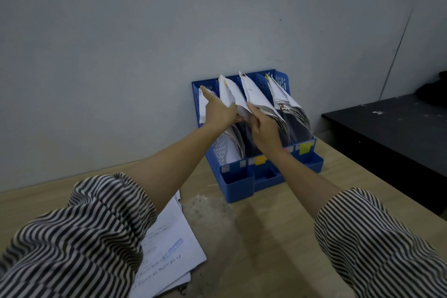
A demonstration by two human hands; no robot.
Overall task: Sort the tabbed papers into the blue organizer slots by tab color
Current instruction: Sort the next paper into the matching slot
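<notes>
At twelve o'clock, both hands work the blue organizer (238, 184): left hand (219, 110) spreads straight fingers to part slots, while right hand (262, 128) grips the tabbed papers (256, 97) for filing.

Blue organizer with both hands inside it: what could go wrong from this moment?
The left hand and right hand work among crowded papers in the blue organizer; a sheet may enter the wrong slot or get creased. The loose stack under the left sleeve might get dragged.
</notes>
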